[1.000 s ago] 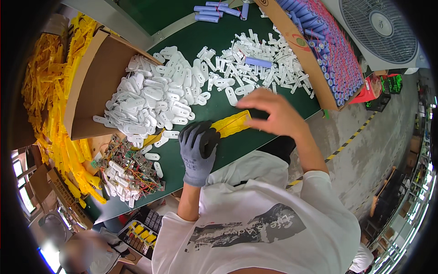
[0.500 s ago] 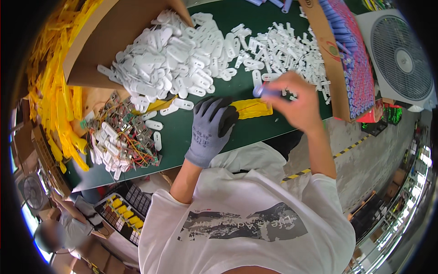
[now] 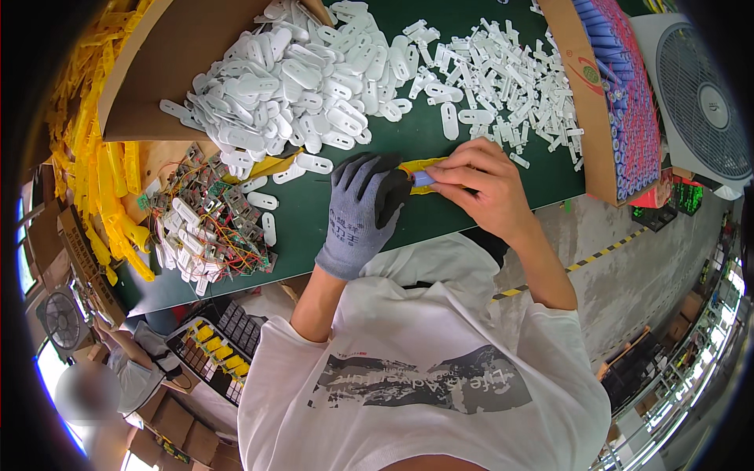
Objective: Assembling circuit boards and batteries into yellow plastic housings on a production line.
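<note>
My left hand [image 3: 363, 212], in a grey glove with black fingers, is closed over the left end of a yellow plastic casing [image 3: 416, 166] at the table's near edge. Between the bare fingertips of my right hand [image 3: 488, 187] is a purple cylindrical battery cell [image 3: 424, 179]. The cell lies level, over or in the casing; my fingers hide how deep it sits. A bit of red shows at the cell's left end, by the glove. My right fingers cover the casing's right end.
A heap of white plastic covers [image 3: 290, 94] spills from a cardboard box [image 3: 157, 78]. Small white parts [image 3: 503, 86] lie at the far right, beside a carton of purple cells [image 3: 628, 118]. Wired circuit boards [image 3: 212, 212] and yellow casings [image 3: 118, 188] are at left. A fan [image 3: 707, 102] stands right.
My right hand has moved left and down, bringing the purple cell from above the casing's right end to the casing beside my left glove. The left hand stays at the casing.
</note>
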The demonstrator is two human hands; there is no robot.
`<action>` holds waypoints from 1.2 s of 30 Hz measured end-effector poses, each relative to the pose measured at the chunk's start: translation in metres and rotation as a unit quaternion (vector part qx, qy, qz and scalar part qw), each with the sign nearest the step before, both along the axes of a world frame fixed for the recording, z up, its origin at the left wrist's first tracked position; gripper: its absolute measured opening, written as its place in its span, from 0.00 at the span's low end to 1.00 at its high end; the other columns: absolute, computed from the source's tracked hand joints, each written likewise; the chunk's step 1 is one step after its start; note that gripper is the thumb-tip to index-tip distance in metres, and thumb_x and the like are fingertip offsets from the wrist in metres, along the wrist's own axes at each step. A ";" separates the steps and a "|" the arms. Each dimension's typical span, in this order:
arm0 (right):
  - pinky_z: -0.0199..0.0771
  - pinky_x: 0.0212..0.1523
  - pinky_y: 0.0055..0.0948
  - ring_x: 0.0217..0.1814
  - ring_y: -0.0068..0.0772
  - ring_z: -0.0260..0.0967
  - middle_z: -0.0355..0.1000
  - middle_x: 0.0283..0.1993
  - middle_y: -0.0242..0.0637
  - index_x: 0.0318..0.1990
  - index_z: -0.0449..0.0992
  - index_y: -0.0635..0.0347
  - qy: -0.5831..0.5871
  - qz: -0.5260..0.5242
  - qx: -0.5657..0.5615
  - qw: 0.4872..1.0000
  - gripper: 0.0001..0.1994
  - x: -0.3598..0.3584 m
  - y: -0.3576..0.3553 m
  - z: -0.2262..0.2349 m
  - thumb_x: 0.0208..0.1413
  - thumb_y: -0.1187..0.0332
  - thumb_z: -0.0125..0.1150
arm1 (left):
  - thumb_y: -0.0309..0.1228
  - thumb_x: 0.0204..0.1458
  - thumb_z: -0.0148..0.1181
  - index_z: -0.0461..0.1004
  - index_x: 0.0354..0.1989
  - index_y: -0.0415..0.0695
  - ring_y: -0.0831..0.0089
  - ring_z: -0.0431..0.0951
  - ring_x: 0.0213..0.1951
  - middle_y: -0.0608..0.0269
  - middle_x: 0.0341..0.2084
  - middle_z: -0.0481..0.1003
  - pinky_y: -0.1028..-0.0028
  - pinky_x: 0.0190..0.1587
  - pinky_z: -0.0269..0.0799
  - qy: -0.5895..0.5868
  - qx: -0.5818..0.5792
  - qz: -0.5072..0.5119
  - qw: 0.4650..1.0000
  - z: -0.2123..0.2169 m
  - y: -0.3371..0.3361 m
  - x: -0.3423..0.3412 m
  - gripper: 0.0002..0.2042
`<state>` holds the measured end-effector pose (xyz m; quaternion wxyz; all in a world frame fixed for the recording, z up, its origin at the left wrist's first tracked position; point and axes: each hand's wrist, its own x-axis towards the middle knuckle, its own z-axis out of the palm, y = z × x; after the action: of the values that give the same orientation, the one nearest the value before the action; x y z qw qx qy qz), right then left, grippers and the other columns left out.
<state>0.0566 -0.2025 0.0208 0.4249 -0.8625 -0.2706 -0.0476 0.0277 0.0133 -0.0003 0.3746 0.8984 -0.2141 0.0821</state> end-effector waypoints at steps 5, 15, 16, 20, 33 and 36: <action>0.69 0.37 0.28 0.37 0.30 0.69 0.74 0.32 0.26 0.34 0.82 0.53 -0.033 0.008 -0.021 0.999 0.12 0.001 -0.002 -0.005 0.37 0.73 0.72 | 0.29 0.39 0.67 0.71 0.46 0.48 0.58 0.70 0.49 0.59 0.47 0.71 0.58 0.53 0.62 0.009 0.000 0.004 1.000 0.015 -0.005 0.002 0.22; 0.68 0.29 0.21 0.30 0.24 0.70 0.76 0.34 0.34 0.33 0.79 0.60 0.029 -0.357 0.040 0.933 0.05 -0.021 -0.062 0.012 0.47 0.75 0.67 | 0.31 0.40 0.68 0.75 0.37 0.47 0.60 0.71 0.45 0.63 0.43 0.74 0.61 0.51 0.63 0.034 0.051 0.010 0.998 0.026 -0.006 0.003 0.14; 0.68 0.29 0.21 0.30 0.25 0.71 0.76 0.33 0.34 0.33 0.79 0.60 0.056 -0.379 0.010 0.924 0.05 -0.024 -0.067 0.013 0.47 0.74 0.67 | 0.31 0.40 0.68 0.75 0.37 0.47 0.60 0.71 0.45 0.63 0.43 0.74 0.61 0.51 0.63 0.036 0.054 0.011 0.998 0.027 -0.006 0.003 0.14; 0.70 0.29 0.24 0.31 0.29 0.73 0.76 0.32 0.36 0.32 0.79 0.60 0.093 -0.404 -0.047 0.909 0.06 -0.030 -0.058 0.012 0.46 0.71 0.69 | 0.30 0.40 0.67 0.75 0.38 0.47 0.60 0.72 0.44 0.62 0.42 0.74 0.61 0.51 0.63 0.038 0.052 -0.002 0.998 0.026 -0.006 0.007 0.14; 0.73 0.37 0.28 0.37 0.36 0.74 0.78 0.37 0.37 0.31 0.78 0.62 -0.093 -0.433 -0.079 0.893 0.05 -0.038 -0.050 -0.022 0.47 0.75 0.67 | 0.32 0.41 0.67 0.74 0.39 0.47 0.60 0.72 0.45 0.62 0.44 0.73 0.60 0.51 0.63 0.015 0.055 -0.012 0.998 0.021 -0.005 0.006 0.15; 0.74 0.37 0.28 0.36 0.36 0.75 0.78 0.37 0.38 0.32 0.77 0.63 -0.110 -0.398 -0.047 0.910 0.04 -0.035 -0.041 -0.021 0.48 0.77 0.65 | 0.32 0.42 0.67 0.74 0.39 0.47 0.60 0.71 0.46 0.62 0.44 0.73 0.60 0.51 0.63 0.011 0.055 -0.012 0.998 0.021 -0.004 0.006 0.15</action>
<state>0.0211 -0.2438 0.0002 0.2970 -0.9071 0.0482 -0.2943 0.0336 0.0089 0.0206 0.3283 0.9157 -0.2249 0.0558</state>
